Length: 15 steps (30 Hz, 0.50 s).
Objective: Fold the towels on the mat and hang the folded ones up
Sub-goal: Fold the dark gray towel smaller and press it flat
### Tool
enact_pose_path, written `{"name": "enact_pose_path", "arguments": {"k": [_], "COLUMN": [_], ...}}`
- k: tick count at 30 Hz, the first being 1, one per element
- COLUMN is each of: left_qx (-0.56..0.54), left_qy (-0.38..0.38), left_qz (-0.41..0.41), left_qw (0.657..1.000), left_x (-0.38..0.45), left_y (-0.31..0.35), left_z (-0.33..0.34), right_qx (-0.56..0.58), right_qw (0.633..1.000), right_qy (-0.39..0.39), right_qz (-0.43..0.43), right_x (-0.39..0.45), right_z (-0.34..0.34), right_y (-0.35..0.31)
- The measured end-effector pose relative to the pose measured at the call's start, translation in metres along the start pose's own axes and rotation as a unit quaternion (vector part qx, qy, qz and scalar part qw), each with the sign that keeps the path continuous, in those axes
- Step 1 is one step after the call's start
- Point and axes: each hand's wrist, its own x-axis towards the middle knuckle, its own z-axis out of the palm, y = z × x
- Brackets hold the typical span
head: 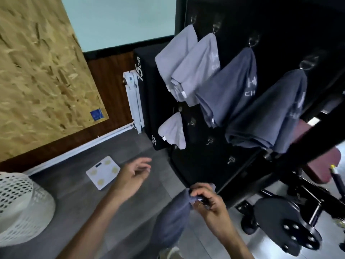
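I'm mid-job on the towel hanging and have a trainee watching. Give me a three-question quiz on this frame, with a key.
1. True or false: the left hand holds a towel.
2. Which hand grips the dark towel? A) left B) right C) both
3. How many towels already hang from hooks on the black panel?

Key:
1. False. The left hand is open, its fingers spread, holding nothing.
2. B. The right hand pinches the bunched top of the dark towel, which hangs down below it.
3. Five: four in the upper row, one small light towel lower. Several lower hooks remain bare.
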Motion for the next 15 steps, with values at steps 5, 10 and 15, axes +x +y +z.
{"name": "enact_pose_path", "arguments": {"k": [5,10,15], "left_qx": [-0.005,0.045,0.056], "left_qy": [-0.118,-0.189,-0.246], "left_qz": [-0.008,0.014,0.075], "left_qw": [0.993,0.981,0.965], "left_x": [0.093,0.172,0.253], "left_y": [-0.004,-0.032,-0.059], "left_z": [0.016,0.033,0.055], "right_qx": [-0.019,0.021,0.054], "right_qw": [1.000,0.996,0.988], "right_qy": [-0.011,0.018,0.064], "right_qz": [0.009,0.083,0.128], "right_x": [0.105,0.186,0.254], "right_z": [0.012,0.021,0.031], "right_y": [0.051,0.084,0.111]}}
